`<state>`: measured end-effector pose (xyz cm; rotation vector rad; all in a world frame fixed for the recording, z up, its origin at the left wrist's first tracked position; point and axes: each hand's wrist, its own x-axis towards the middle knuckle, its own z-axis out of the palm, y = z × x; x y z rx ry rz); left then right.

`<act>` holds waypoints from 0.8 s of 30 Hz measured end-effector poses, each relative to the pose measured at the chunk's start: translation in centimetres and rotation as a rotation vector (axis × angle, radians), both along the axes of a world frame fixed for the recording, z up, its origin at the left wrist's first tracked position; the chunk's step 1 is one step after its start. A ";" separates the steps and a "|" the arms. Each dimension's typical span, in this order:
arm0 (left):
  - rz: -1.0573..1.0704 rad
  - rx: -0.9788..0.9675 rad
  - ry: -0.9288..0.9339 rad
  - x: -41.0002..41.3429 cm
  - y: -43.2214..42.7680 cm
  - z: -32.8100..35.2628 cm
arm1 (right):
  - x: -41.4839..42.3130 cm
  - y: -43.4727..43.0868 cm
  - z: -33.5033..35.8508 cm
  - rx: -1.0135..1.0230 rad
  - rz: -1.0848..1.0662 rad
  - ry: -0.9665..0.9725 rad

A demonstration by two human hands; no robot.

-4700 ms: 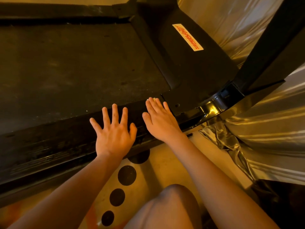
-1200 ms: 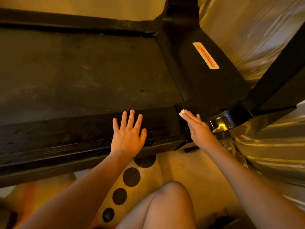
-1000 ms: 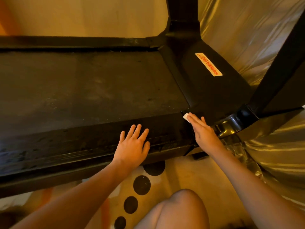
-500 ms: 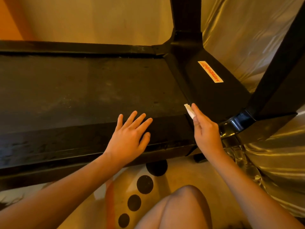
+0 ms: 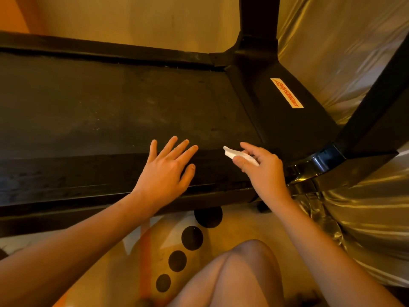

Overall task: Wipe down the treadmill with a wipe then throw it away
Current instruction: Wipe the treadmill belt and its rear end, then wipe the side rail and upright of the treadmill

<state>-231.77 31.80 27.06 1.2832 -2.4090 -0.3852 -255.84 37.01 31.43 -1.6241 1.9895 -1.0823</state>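
1. White crumpled wipe point(image 5: 238, 154) sits pinched between the thumb and fingers of the right hand point(image 5: 263, 171). Its free end pokes out leftward over the near edge of the black treadmill point(image 5: 221, 96); whether it touches the surface I cannot tell. Pinching it, not flattening it, suggests the wad is being regathered or its edge aimed at a seam.
2. Directly under the pinch runs the dusty black side rail point(image 5: 88, 173), with the dark rubber running belt point(image 5: 110, 107) beyond it. These are likely the next stretch to wipe.
3. Left of the pinch, near but apart, the left hand point(image 5: 166, 171) lies flat on the rail, fingers spread and holding nothing. It probably braces a crouch, judging by the bare knee point(image 5: 243, 273) below.
4. Right of the pinch and beyond it rises the black plastic motor cover point(image 5: 287, 134) with its cream, orange-lettered label point(image 5: 286, 93).
5. Farther right hangs silvery crinkled sheeting point(image 5: 365, 207). No bin shows, so disposal looks some way off.
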 end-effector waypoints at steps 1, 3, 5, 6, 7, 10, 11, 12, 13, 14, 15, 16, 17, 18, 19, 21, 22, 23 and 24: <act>0.001 0.001 0.006 0.1 0.0 0.1 | 0.2 -0.1 0.2 0.027 0.003 0.019; 0.004 -0.014 0.025 0.4 -0.2 0.4 | 0.6 -0.4 0.6 0.074 0.007 0.069; 0.006 -0.034 0.045 0.8 -0.3 0.7 | 1.1 -0.6 1.0 0.089 -0.005 0.111; 0.004 -0.042 0.055 1.0 -0.3 0.8 | 1.3 -0.7 1.2 0.078 -0.008 0.123; 0.002 -0.052 0.066 1.1 -0.3 1.0 | 1.4 -0.6 1.5 0.055 -0.005 0.130; -0.015 -0.096 0.090 1.5 -0.1 1.5 | 2.1 -0.5 2.6 -0.039 0.013 0.181; -0.022 -0.116 0.101 1.6 -0.2 1.7 | 2.4 -0.5 3.0 -0.075 0.018 0.192; -0.029 -0.133 0.113 1.7 -0.2 1.8 | 2.6 -0.4 3.5 -0.117 0.022 0.193; -0.034 -0.148 0.122 1.7 -0.2 2.0 | 2.8 -0.3 4.0 -0.159 0.022 0.186; -0.037 -0.163 0.126 1.7 -0.2 2.3 | 3.0 -0.3 4.5 -0.198 0.019 0.175; -0.036 -0.177 0.130 1.7 -0.3 2.6 | 3.1 -0.3 5.1 -0.220 0.021 0.167; -0.035 -0.190 0.135 1.7 -0.4 2.8 | 3.3 -0.3 5.6 -0.232 0.024 0.162; -0.034 -0.203 0.142 1.7 -0.4 3.0 | 3.5 -0.3 6.2 -0.244 0.025 0.163; -0.032 -0.215 0.151 1.8 -0.5 3.2 | 3.8 -0.3 6.6 -0.264 0.022 0.165; -0.029 -0.227 0.159 1.8 -0.6 3.4 | 4.1 -0.4 7.0 -0.290 0.017 0.166; -0.024 -0.249 0.157 1.8 -0.6 3.6 | 4.5 -0.4 7.6 -0.338 0.002 0.171; -0.017 -0.259 0.149 1.8 -0.6 3.6 | 4.7 -0.4 7.8 -0.352 -0.002 0.172; -0.010 -0.268 0.140 1.9 -0.6 3.7 | 4.8 -0.5 7.9 -0.357 -0.004 0.169; -0.005 -0.279 0.135 1.9 -0.7 3.7 | 4.9 -0.6 8.1 -0.360 -0.002 0.169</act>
